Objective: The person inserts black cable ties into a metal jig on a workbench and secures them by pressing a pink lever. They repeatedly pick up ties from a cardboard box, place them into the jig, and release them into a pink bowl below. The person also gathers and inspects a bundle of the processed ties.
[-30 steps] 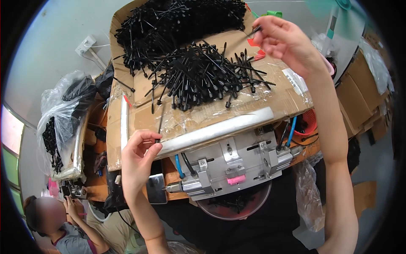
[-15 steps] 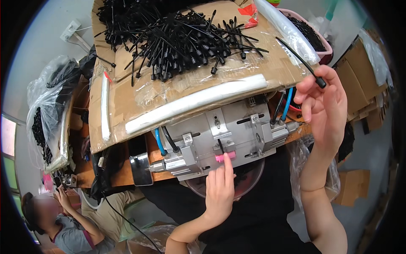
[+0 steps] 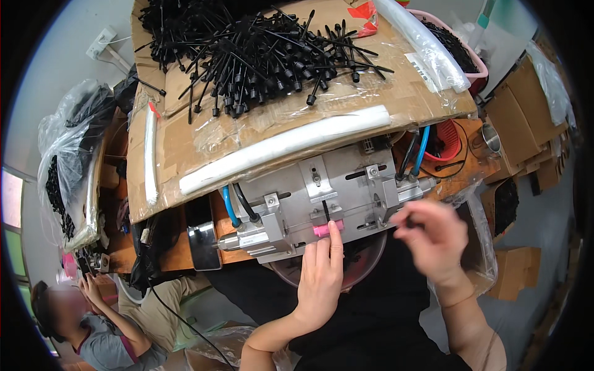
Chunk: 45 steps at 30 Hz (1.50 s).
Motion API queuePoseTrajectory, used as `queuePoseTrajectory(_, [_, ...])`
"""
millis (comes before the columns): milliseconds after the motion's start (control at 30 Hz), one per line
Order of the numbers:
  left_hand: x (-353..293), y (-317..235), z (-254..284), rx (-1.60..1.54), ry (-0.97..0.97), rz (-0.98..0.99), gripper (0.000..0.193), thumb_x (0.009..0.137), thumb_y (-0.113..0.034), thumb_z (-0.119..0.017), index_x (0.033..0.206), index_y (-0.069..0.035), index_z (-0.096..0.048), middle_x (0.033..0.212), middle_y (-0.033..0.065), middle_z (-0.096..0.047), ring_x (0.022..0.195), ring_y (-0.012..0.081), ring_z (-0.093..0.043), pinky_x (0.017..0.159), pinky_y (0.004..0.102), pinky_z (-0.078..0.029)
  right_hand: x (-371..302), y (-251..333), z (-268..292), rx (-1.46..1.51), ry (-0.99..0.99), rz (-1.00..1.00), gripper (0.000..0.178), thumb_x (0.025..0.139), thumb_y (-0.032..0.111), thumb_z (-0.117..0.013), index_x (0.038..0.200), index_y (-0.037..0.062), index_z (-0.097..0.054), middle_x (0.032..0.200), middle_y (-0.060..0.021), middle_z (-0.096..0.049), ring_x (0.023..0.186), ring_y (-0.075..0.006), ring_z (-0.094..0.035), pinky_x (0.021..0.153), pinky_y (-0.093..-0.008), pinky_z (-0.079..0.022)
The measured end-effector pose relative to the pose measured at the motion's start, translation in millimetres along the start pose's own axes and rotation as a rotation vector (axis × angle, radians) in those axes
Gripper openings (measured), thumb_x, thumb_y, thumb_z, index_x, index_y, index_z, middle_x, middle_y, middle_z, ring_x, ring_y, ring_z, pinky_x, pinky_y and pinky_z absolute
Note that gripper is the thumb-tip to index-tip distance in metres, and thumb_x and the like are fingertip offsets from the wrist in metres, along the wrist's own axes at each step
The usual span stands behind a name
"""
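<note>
My left hand (image 3: 319, 277) rests at the front of a metal fixture (image 3: 362, 184), its index fingertip on a small pink block (image 3: 320, 230); its thumb is hidden. A thin black rod (image 3: 325, 209) stands in the fixture just behind the block. My right hand (image 3: 436, 240), smeared by motion, is near the fixture's right end, fingers pinched round a dark piece, the cap end of a black wand (image 3: 416, 224). The wand's thin stem cannot be made out. A large pile of similar black capped wands (image 3: 260, 65) lies on the cardboard (image 3: 167, 151) behind the fixture.
Blue air hoses (image 3: 232, 207) and black ones join both fixture ends. A round tub (image 3: 365, 263) sits below its front edge. A red basket (image 3: 448, 141) stands right, a dark flat device (image 3: 204, 238) left. Another person (image 3: 105, 328) works at the far left.
My right hand has come down and left from beside the cardboard's right corner toward the fixture, with the black wand. My left hand has hardly moved.
</note>
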<state>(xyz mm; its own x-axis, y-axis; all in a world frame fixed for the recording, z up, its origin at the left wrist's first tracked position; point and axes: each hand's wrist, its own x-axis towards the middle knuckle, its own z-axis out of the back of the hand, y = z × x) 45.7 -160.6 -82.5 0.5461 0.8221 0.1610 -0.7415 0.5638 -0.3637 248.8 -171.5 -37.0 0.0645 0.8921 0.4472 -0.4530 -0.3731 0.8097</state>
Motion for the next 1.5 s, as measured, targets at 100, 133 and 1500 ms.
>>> queuePoseTrajectory(100, [-1,-6,11,-0.071,-0.073,0.033,0.076,0.077,0.001,-0.068,0.144,0.008,-0.033,0.112,0.0154,-0.052,0.097,0.0303,-0.050,0.085,0.0360,-0.045,-26,-10,-31,-0.166,0.107,0.147,0.059,0.073,-0.006,-0.075,0.127,-0.0080,-0.053,0.094,-0.0146,-0.065,0.070,-0.0222,-0.062,0.063,-0.0317,-0.052])
queuePoseTrajectory(133, [-4,-7,16,-0.103,-0.083,0.062,0.077,0.076,0.001,-0.070,0.144,0.007,-0.033,0.114,0.0160,-0.051,0.098,0.0310,-0.049,0.085,0.0369,-0.044,-33,-15,-40,-0.204,0.134,0.189,0.064,0.071,-0.005,-0.076,0.129,-0.0102,-0.051,0.093,-0.0147,-0.065,0.070,-0.0246,-0.062,0.062,-0.0335,-0.052])
queuePoseTrajectory(1500, [207,94,132,0.174,-0.250,-0.518,0.022,0.075,-0.002,-0.074,0.094,-0.004,-0.063,0.085,0.0070,-0.062,0.083,0.0245,-0.059,0.072,0.0351,-0.049,253,-50,11,-0.900,0.335,0.666,0.016,0.071,-0.006,-0.061,0.086,-0.0002,-0.065,0.090,-0.0140,-0.060,0.091,-0.0332,-0.059,0.080,-0.0390,-0.049])
